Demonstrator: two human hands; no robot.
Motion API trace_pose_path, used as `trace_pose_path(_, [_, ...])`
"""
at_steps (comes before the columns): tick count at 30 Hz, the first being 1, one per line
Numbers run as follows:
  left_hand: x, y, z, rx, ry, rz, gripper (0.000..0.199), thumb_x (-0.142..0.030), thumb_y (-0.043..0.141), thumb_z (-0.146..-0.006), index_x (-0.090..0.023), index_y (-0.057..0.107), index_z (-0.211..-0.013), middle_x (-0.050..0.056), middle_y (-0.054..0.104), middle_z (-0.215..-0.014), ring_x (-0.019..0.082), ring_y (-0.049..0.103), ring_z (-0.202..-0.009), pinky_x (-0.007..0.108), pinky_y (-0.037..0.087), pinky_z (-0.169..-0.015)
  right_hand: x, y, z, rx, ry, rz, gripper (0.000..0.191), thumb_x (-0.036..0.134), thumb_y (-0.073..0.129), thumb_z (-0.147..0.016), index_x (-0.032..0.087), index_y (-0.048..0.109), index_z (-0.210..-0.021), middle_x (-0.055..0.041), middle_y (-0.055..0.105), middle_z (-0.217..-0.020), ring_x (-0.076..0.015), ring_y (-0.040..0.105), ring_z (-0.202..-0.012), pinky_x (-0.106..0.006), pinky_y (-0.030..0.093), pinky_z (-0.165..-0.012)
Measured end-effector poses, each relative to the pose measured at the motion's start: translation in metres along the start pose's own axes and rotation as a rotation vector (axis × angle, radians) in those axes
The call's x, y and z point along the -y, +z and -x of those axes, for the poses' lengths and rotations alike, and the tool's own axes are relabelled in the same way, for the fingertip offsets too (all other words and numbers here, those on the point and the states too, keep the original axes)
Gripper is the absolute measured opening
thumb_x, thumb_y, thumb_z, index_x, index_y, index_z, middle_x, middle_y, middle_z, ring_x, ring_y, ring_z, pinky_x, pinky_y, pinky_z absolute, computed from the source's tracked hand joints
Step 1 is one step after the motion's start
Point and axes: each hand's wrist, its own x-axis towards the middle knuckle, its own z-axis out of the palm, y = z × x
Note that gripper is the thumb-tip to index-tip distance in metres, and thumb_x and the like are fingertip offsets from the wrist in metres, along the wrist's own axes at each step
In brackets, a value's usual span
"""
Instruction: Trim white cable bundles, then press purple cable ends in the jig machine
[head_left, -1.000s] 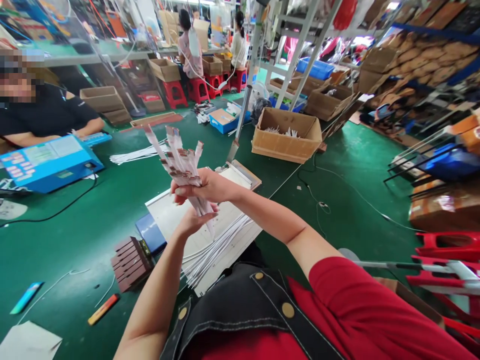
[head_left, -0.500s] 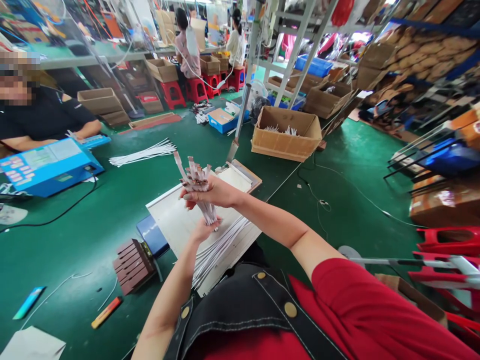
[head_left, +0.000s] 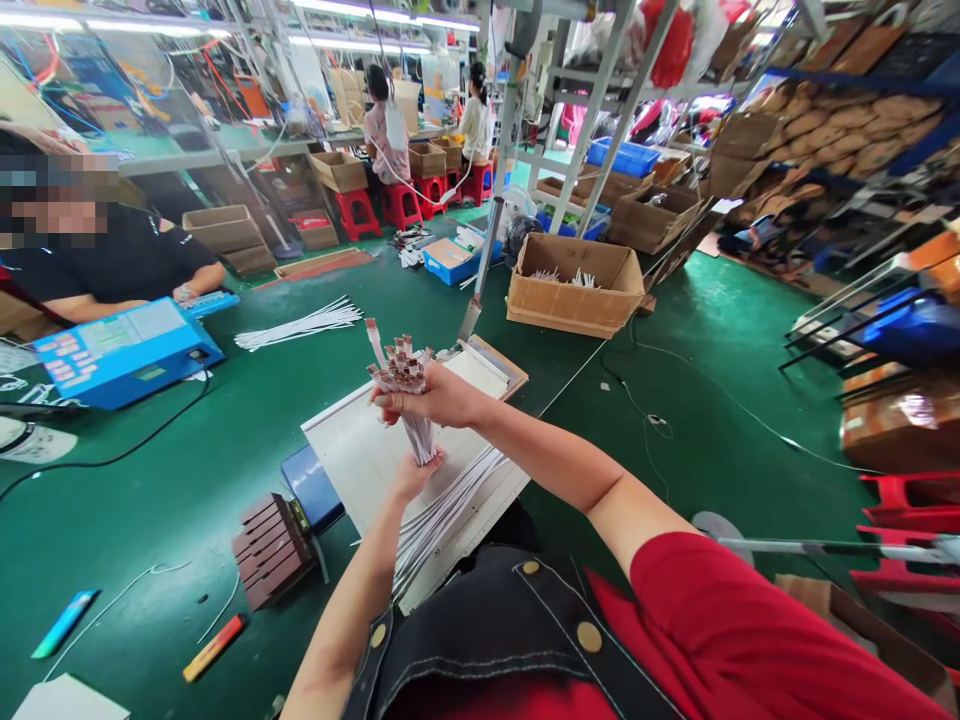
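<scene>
A bundle of white strips (head_left: pixel 420 436) with brownish ends stands upright between my hands. My right hand (head_left: pixel 431 395) is wrapped round its upper part, just below the fanned-out ends. Lower down, my left hand (head_left: pixel 418 474) grips the bottom of the bundle, its fingers partly hidden. One strip sticks up above the others at the left. Beneath my hands is a white paper cutter board (head_left: pixel 345 425), its long metal blade arm (head_left: pixel 480 275) raised at the far end. More long white strips (head_left: pixel 450 515) lie across the board's near side.
On the green table are a cardboard box (head_left: pixel 574 285) of strips, a loose strip pile (head_left: pixel 300 322), a blue machine (head_left: pixel 127 350), a brown ridged block (head_left: pixel 271 550), an orange-yellow cutter knife (head_left: pixel 214 648) and cables. A person in black sits at the left.
The view has tilted up slightly, so the scene sits lower and further right. Both hands keep hold of the bundle, whose brown ends now face more toward me.
</scene>
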Motion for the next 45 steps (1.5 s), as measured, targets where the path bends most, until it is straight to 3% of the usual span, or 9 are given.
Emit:
trace_pose_path(5, [0.007, 0.002, -0.002, -0.016, -0.01, 0.005, 0.043, -0.055, 0.083, -0.06, -0.017, 0.071, -0.077, 0.001, 0.061, -0.065, 0.015, 0.052, -0.061, 0.028, 0.042, -0.061, 0.001, -0.001, 0.002, 0.05, -0.001, 0.054, 0.018, 0.023, 0.078, -0.084, 0.012, 0.066, -0.091, 0.0037, 0.066, -0.072, -0.0082, 0.066, -0.068, -0.023, 0.058, -0.072])
trace_pose_path(9, [0.018, 0.004, -0.003, -0.07, -0.049, -0.005, 0.046, -0.056, 0.083, -0.055, -0.018, 0.071, -0.078, 0.001, 0.063, -0.065, 0.016, 0.055, -0.061, 0.029, 0.043, -0.062, -0.008, -0.008, 0.003, -0.022, 0.029, 0.118, 0.029, 0.022, 0.083, -0.078, 0.013, 0.066, -0.099, 0.0033, 0.067, -0.073, -0.0096, 0.067, -0.071, -0.023, 0.057, -0.072])
trace_pose_path(14, [0.02, 0.007, -0.002, -0.089, -0.074, 0.006, 0.045, -0.053, 0.082, -0.058, -0.018, 0.071, -0.083, 0.002, 0.066, -0.068, 0.019, 0.06, -0.065, 0.031, 0.047, -0.065, -0.008, -0.01, 0.002, -0.071, 0.002, 0.022, 0.026, 0.028, 0.084, -0.077, 0.013, 0.067, -0.088, 0.0022, 0.068, -0.073, -0.01, 0.066, -0.068, -0.027, 0.059, -0.074])
trace_pose_path(19, [0.012, 0.009, 0.001, -0.051, -0.068, 0.037, 0.049, -0.048, 0.086, -0.053, -0.016, 0.07, -0.087, 0.007, 0.072, -0.079, 0.024, 0.067, -0.075, 0.034, 0.052, -0.069, 0.0, -0.013, -0.002, -0.064, 0.005, 0.022, 0.023, 0.019, 0.086, -0.074, 0.012, 0.068, -0.085, 0.0013, 0.068, -0.072, -0.0101, 0.066, -0.068, -0.027, 0.059, -0.075])
trace_pose_path(22, [-0.002, 0.004, 0.004, -0.028, -0.02, 0.052, 0.061, -0.047, 0.089, -0.049, -0.015, 0.07, -0.097, 0.008, 0.074, -0.087, 0.028, 0.069, -0.084, 0.036, 0.054, -0.073, 0.002, -0.016, -0.005, -0.105, 0.023, 0.018, 0.022, 0.017, 0.086, -0.074, 0.011, 0.066, -0.08, 0.0015, 0.067, -0.071, -0.0107, 0.067, -0.068, -0.027, 0.06, -0.073])
trace_pose_path(26, [-0.041, -0.008, 0.004, -0.036, 0.154, 0.093, 0.073, -0.056, 0.089, -0.053, -0.016, 0.066, -0.109, 0.012, 0.072, -0.114, 0.031, 0.066, -0.11, 0.039, 0.052, -0.095, 0.001, -0.015, -0.006, -0.149, 0.03, 0.079, 0.019, 0.016, 0.084, -0.076, 0.013, 0.066, -0.082, 0.0015, 0.069, -0.074, -0.011, 0.069, -0.072, -0.024, 0.06, -0.073])
trace_pose_path(33, [-0.098, -0.017, -0.002, -0.025, 0.321, -0.025, 0.044, -0.055, 0.079, -0.072, -0.013, 0.072, -0.084, 0.008, 0.074, -0.083, 0.029, 0.07, -0.091, 0.04, 0.055, -0.089, 0.005, 0.004, -0.004, -0.103, -0.051, 0.114, 0.013, 0.02, 0.078, -0.083, 0.015, 0.067, -0.088, 0.0016, 0.069, -0.078, -0.0091, 0.066, -0.072, -0.022, 0.059, -0.073])
trace_pose_path(40, [-0.075, -0.006, -0.004, 0.098, 0.227, -0.041, 0.043, -0.058, 0.076, -0.074, -0.018, 0.073, -0.089, 0.009, 0.076, -0.09, 0.027, 0.071, -0.091, 0.04, 0.057, -0.088, -0.01, -0.009, -0.004, -0.07, -0.025, 0.057, 0.024, 0.029, 0.082, -0.079, 0.013, 0.067, -0.088, 0.0013, 0.068, -0.078, -0.0091, 0.065, -0.073, -0.023, 0.06, -0.073])
trace_pose_path(45, [-0.069, -0.005, -0.003, 0.153, 0.194, -0.071, 0.041, -0.057, 0.075, -0.076, -0.019, 0.077, -0.092, 0.009, 0.077, -0.094, 0.028, 0.07, -0.095, 0.04, 0.056, -0.091, -0.003, -0.018, -0.001, -0.009, -0.052, 0.16, 0.015, 0.02, 0.081, -0.079, 0.013, 0.07, -0.087, 0.0015, 0.069, -0.079, -0.0087, 0.066, -0.075, -0.021, 0.059, -0.076])
